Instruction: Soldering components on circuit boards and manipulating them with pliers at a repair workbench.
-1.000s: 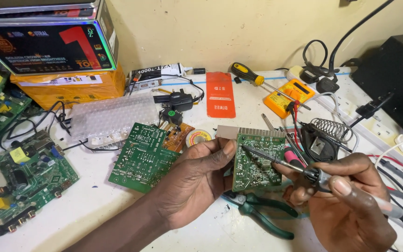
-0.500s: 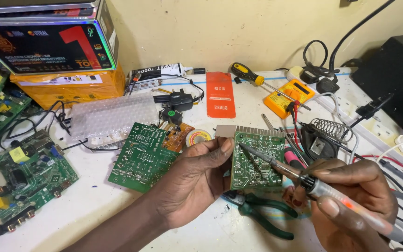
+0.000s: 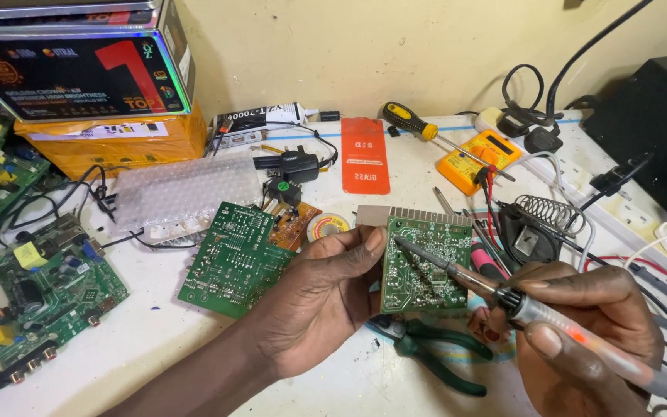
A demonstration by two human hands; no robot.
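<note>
My left hand [image 3: 326, 297] grips the left edge of a small green circuit board [image 3: 426, 262] with a metal heat sink along its top, holding it tilted up, solder side toward me. In my right hand [image 3: 588, 340] is a soldering iron [image 3: 550, 316] with a translucent handle and an orange glow inside; its metal tip rests on the upper left part of the board. Green-handled pliers [image 3: 434, 355] lie on the table just under the board.
A larger green board [image 3: 237, 259] lies left of my hand, another board [image 3: 44, 289] at far left. A solder reel [image 3: 327, 225], orange multimeter [image 3: 479, 158], yellow-handled screwdriver [image 3: 414, 123], coiled iron stand [image 3: 546, 212], bubble wrap [image 3: 183, 193], stacked boxes [image 3: 110, 131] and a power strip [image 3: 627, 208] crowd the white table.
My right hand has shifted grip further back on the iron's handle, and the tip has slid up and left across the small board. My left hand keeps the board still.
</note>
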